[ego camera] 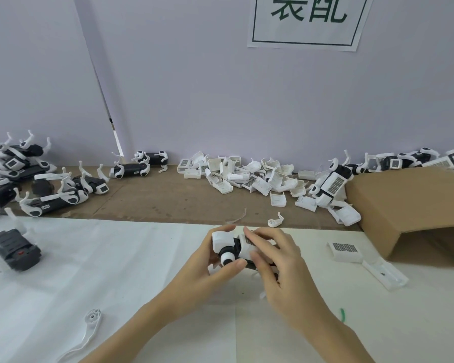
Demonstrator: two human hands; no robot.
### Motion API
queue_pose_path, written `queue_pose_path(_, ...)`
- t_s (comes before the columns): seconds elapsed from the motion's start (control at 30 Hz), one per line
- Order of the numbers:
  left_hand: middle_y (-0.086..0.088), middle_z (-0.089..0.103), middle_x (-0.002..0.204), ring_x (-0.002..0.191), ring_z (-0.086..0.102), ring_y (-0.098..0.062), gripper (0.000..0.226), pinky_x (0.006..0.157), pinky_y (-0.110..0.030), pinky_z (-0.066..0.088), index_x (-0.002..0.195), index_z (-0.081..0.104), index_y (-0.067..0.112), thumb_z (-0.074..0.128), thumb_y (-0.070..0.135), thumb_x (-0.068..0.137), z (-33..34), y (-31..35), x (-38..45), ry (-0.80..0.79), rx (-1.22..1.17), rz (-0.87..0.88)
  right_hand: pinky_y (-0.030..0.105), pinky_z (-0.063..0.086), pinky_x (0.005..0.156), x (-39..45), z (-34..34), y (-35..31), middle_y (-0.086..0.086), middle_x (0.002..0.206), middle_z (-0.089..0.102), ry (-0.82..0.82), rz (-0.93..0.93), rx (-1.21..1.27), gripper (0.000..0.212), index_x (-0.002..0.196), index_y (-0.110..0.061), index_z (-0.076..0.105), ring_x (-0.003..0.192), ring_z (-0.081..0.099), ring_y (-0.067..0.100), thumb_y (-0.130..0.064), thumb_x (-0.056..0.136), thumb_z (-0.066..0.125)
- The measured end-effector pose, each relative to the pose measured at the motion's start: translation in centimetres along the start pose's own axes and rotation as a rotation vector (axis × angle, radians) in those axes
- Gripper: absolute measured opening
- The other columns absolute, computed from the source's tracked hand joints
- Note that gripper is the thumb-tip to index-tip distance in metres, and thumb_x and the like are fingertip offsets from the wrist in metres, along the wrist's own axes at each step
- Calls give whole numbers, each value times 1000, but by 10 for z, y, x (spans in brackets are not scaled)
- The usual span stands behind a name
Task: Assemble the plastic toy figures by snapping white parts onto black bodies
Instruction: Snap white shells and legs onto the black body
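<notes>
Near the table's (116, 258) front middle, a black toy figure (236, 251) was gripped steady by the left hand (207, 271) while a white shell was pressed onto it by the right hand's (278, 268) curled fingers.

A toy figure (233, 248) sits between the left hand (207, 268) and right hand (278, 263) at the table's centre; loose shells (247, 174) pile behind (against the wall), a cardboard box (414, 213) right, finished figures (37, 179) far left.
</notes>
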State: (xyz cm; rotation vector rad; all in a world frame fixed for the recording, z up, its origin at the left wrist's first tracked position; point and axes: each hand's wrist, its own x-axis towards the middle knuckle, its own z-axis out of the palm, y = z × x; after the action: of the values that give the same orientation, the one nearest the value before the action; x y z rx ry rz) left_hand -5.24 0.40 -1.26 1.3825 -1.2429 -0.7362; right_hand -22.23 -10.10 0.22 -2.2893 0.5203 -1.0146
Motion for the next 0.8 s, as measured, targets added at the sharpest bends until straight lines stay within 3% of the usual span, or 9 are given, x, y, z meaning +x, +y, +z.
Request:
queue_pose_path(0.1,6,67,134,130,62,-18,65,112,-44,50,149,43,37,70,54,91,-1,1,-1,-19,-21,14,55,57,81,0,0,4,-30,126,53,-7,-1,45,39,138,-36,64,118,57,16,-21,102,61)
queue_pose_path(0.17,6,66,135,130,62,-18,63,111,-44,51,148,45,35,69,53,93,-1,1,-1,-24,-34,23,52,55,90,0,0,7,-33,132,52,-43,-25,22,44,142,-38,61,127,52,13,-22,101,65)
queue_pose_path(0.23,10,66,133,129,62,-14,65,107,-40,54,149,43,39,68,59,91,-3,0,-1,-7,-47,6,37,40,110,-2,0,10,-32,143,47,-103,-90,-94,58,149,-42,50,138,45,6,-25,98,71)
queue_pose_path(0.27,12,67,131,127,63,-12,67,104,-37,55,149,40,44,67,61,90,-4,-1,0,4,-45,-3,27,31,114,-3,1,12,-32,147,44,-121,-124,-171,66,152,-44,44,140,41,1,-26,96,74)
queue_pose_path(0.37,14,68,123,122,66,-15,69,97,-25,52,151,32,48,70,56,94,-5,-1,1,45,37,81,12,32,104,-4,2,18,-37,138,47,-63,-104,-239,71,147,-48,41,127,41,-12,-21,91,77)
queue_pose_path(0.43,10,61,133,126,62,-21,64,100,-24,51,150,38,41,74,44,97,-6,-3,2,62,223,242,13,40,97,-6,1,18,-35,138,49,-33,-85,-210,63,140,-49,42,122,46,-8,-24,91,74)
queue_pose_path(0.53,8,47,144,134,54,-25,48,96,-28,54,140,54,37,75,30,97,-4,-5,4,106,436,417,11,43,96,-8,1,17,-24,152,44,22,-172,-200,59,138,-39,48,130,49,-3,-17,91,75)
queue_pose_path(0.67,12,53,132,116,63,-22,39,78,-28,59,134,62,44,72,39,97,1,1,4,224,316,319,8,42,98,-4,2,14,-13,131,54,188,-197,-231,50,132,-24,62,121,57,6,-21,87,82)
queue_pose_path(0.8,10,59,117,101,63,-24,31,80,-33,59,128,66,45,74,37,98,5,5,1,248,279,244,23,47,88,-5,1,16,-15,117,59,184,-175,-295,47,125,-24,68,102,60,14,-25,82,87)
